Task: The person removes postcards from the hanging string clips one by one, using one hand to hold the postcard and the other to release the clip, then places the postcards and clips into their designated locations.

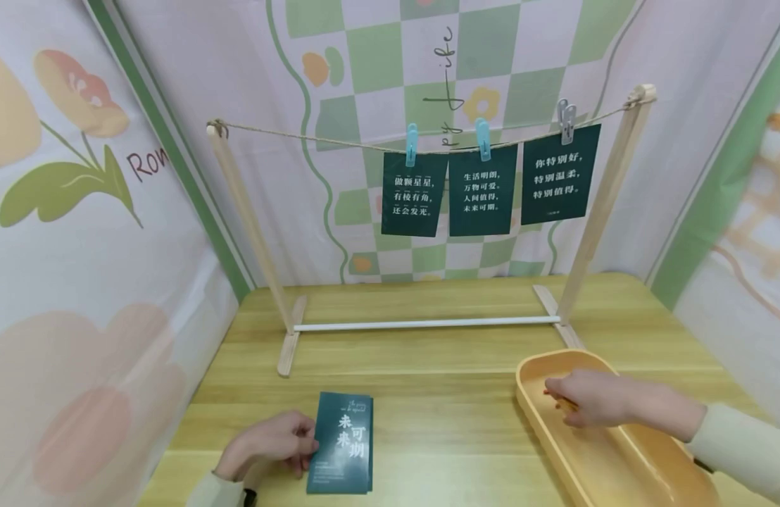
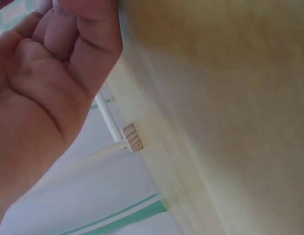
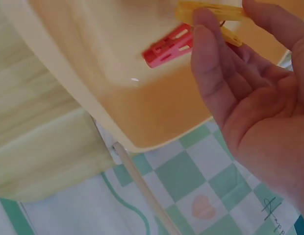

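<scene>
My left hand (image 1: 276,443) pinches the left edge of a dark green card (image 1: 342,443) with white writing, which lies over at least one more card on the table. In the left wrist view the fingers (image 2: 59,29) are curled and their tips are out of frame. Over the orange tray (image 1: 536,429), my right hand (image 1: 605,401) holds a yellow clothespin (image 3: 211,12) between thumb and fingers. A red clothespin (image 3: 169,46) shows just behind it in the right wrist view, inside the tray.
A wooden stand with a left post (image 1: 253,225) and right post (image 1: 605,204) carries a twine line (image 1: 301,135). Three green cards hang from it, by blue clothespins (image 1: 412,144) and a grey clothespin (image 1: 567,123). A white rod (image 1: 422,324) joins the feet.
</scene>
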Tool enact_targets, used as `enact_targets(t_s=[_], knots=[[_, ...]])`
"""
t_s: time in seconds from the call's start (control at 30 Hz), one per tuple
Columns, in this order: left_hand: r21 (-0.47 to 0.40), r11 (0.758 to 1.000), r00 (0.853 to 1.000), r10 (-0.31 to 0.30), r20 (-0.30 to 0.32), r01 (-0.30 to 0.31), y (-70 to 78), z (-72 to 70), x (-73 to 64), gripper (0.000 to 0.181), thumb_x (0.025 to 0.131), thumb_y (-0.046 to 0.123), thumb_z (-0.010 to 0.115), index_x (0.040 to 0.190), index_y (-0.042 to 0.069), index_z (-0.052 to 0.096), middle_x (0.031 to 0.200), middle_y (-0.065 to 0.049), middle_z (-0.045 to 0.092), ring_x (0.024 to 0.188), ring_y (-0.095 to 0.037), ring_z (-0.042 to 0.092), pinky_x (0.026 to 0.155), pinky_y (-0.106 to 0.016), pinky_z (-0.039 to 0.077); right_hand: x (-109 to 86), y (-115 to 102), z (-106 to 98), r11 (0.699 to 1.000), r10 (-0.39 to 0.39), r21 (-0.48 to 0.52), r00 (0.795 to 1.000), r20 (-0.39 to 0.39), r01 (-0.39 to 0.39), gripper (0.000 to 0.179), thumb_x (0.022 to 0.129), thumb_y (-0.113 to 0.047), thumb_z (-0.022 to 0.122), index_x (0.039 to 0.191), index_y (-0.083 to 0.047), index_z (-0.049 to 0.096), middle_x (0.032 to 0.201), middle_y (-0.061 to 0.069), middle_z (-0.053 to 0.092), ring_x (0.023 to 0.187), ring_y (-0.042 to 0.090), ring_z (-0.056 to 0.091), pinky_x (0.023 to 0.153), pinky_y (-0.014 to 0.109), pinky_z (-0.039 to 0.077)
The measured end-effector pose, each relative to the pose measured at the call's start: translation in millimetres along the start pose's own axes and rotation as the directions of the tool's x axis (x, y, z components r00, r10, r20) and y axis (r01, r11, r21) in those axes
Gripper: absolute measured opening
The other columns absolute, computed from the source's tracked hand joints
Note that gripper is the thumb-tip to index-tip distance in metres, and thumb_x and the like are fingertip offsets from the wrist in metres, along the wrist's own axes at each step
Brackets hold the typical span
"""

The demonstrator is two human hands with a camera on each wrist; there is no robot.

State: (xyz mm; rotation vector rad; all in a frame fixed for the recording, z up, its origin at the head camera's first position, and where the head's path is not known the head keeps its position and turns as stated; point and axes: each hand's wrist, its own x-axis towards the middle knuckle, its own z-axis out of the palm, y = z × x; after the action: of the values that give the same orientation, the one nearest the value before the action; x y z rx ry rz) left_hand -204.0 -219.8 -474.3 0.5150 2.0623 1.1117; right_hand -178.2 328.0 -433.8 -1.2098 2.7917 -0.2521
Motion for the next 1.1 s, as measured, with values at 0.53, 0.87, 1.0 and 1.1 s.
enact_targets(t_s=[0.53,0.87,1.0,1.1], knots=[[0.202,0.970,0.990,-0.126,-0.066,0.137,14.6,8.3,6.8,0.024,0.095,0.013,0.062,0.072,0.007,0.058,0.057,-0.003,0.061,0.045,-0.011,0.057,0.045,-0.023,0.047,-11.6,4,16,0.996,0.087,-0.001,0.994,0.061,-0.088,0.034,0.061,-0.007,0.075,0.077,-0.019,0.049,0.113,0.022,0.070,0.083,0.007,0.057,0.068,0.027,0.050],[0.218,0.956,0.980,-0.185,-0.077,0.198,20.0,8.4,7.4,0.023,0.095,0.015,0.062,0.073,0.008,0.059,0.057,-0.004,0.061,0.044,-0.010,0.056,0.044,-0.021,0.043,-8.0,0,17,0.993,0.117,-0.043,0.991,0.066,-0.114,0.039,0.057,-0.006,0.074,0.074,-0.020,0.042,0.070,-0.014,0.035,0.063,0.002,0.032,0.056,0.021,0.029],[0.202,0.962,0.983,-0.171,-0.070,0.182,20.1,6.5,6.3,0.024,0.095,0.018,0.063,0.073,0.007,0.060,0.057,-0.003,0.061,0.045,-0.010,0.056,0.044,-0.021,0.043,-6.5,-2,9,0.990,0.141,-0.041,0.984,0.111,-0.137,0.035,0.058,-0.009,0.076,0.074,-0.020,0.046,0.068,-0.015,0.037,0.061,0.001,0.033,0.054,0.020,0.031],[0.182,0.966,0.983,-0.173,-0.068,0.182,19.7,5.9,2.4,0.027,0.096,0.024,0.063,0.074,0.008,0.062,0.057,-0.002,0.061,0.045,-0.010,0.055,0.043,-0.020,0.042,-3.1,-4,-2,0.986,0.164,-0.021,0.975,0.151,-0.163,0.027,0.066,-0.014,0.078,0.080,-0.018,0.055,0.072,-0.012,0.054,0.064,0.002,0.047,0.057,0.023,0.043]])
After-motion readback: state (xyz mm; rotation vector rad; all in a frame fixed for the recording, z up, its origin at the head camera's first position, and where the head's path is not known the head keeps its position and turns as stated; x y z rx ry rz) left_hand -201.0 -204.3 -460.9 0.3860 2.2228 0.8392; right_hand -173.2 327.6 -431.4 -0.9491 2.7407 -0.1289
